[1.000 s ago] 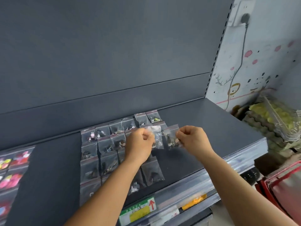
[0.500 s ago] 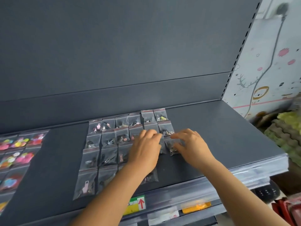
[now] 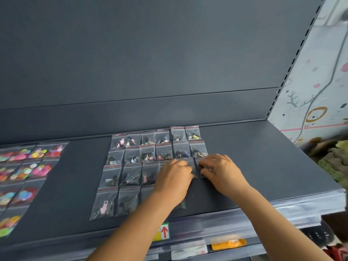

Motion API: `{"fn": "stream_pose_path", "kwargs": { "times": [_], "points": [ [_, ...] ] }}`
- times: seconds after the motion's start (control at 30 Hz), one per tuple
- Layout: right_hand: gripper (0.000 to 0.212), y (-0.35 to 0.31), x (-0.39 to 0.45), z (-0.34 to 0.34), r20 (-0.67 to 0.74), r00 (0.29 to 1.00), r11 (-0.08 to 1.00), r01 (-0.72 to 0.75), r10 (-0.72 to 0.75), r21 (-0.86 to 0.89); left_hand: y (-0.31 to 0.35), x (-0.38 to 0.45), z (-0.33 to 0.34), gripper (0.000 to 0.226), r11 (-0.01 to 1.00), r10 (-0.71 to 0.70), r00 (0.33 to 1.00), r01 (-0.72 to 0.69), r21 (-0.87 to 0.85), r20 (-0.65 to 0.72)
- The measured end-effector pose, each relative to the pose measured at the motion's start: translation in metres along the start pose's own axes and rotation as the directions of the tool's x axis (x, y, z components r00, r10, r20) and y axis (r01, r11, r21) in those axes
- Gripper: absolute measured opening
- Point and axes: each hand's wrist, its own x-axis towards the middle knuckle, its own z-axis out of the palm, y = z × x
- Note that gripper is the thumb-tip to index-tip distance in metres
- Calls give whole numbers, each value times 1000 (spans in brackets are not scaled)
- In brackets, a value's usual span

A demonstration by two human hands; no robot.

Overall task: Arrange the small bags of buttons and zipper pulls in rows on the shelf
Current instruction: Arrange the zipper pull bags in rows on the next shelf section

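Small clear bags of zipper pulls (image 3: 131, 178) lie in a grid of rows on the dark grey shelf (image 3: 263, 166). Both hands work at the right end of the third row. My left hand (image 3: 173, 179) rests knuckles-up on a bag there and hides most of it. Beside it, my right hand (image 3: 222, 172) pinches the right edge of the last bag (image 3: 196, 167), which lies flat on the shelf. Bags of colourful buttons (image 3: 24, 166) lie in rows at the far left.
Bare shelf surface stretches to the right of the grid and between the two groups of bags. The shelf's front edge carries a clear price rail (image 3: 226, 223) with labels. A patterned wall (image 3: 316, 95) and piled goods (image 3: 333, 159) stand at the right.
Both hands came down from holding two bags in the air to the shelf. The two bags now lie at the right end of the third row. The camera moved closer.
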Motion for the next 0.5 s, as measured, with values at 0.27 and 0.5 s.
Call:
{"fn": "stream_pose_path", "kwargs": {
  "times": [0.27, 0.5],
  "points": [
    [22, -6, 1, -4, 4, 1000, 996, -15, 16, -91, 2, -4, -7, 30, 999, -40, 999, 40, -6, 6],
    [52, -45, -5, 3, -5, 999, 991, 48, -49, -127, -28, -37, -31, 49, 989, -144, 983, 145, 5, -112]
  ]
}}
